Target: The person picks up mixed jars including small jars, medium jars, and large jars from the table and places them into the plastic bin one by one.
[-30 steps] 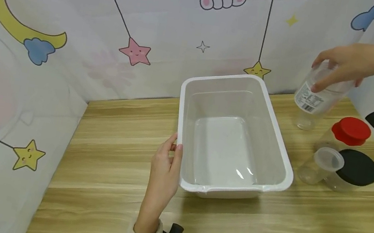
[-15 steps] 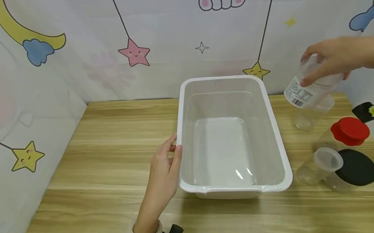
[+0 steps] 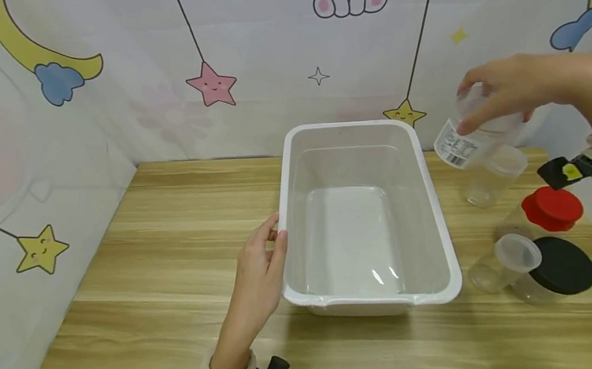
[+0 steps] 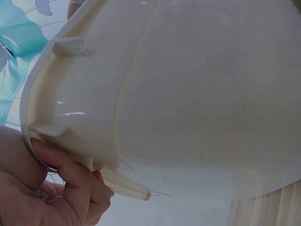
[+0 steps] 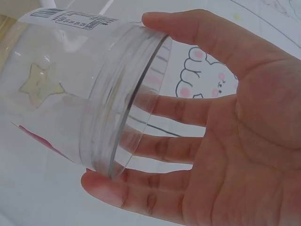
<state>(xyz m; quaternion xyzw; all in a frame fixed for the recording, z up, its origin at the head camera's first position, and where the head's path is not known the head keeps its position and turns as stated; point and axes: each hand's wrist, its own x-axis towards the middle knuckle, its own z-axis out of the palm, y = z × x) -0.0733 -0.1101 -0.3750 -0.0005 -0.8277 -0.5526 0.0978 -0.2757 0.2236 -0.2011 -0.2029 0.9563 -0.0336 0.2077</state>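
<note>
A white plastic basin [image 3: 346, 238] stands on the wooden table. My left hand [image 3: 260, 270] grips its left rim. In the left wrist view, the fingers [image 4: 70, 176] are curled under the basin's edge. Above the table, to the right of the basin, my right hand [image 3: 515, 84] holds a clear plastic jar [image 3: 463, 144] from above by its mouth. A white label with a barcode is on the jar's side. The right wrist view shows the thumb and fingers spread around the rim of the jar [image 5: 51, 89], which has no lid on it.
Behind the held jar stands a clear cup [image 3: 505, 164]. Nearer me on the right are a red-lidded jar [image 3: 555, 208], a small clear cup [image 3: 500, 264] and a black-lidded jar [image 3: 563, 268]. A printed cloth wall [image 3: 269, 30] borders the table [image 3: 170, 268] at the back.
My right hand has carried the clear jar leftward, closer to the basin, uncovering more of the clear cup behind it. The left hand and basin have stayed in place.
</note>
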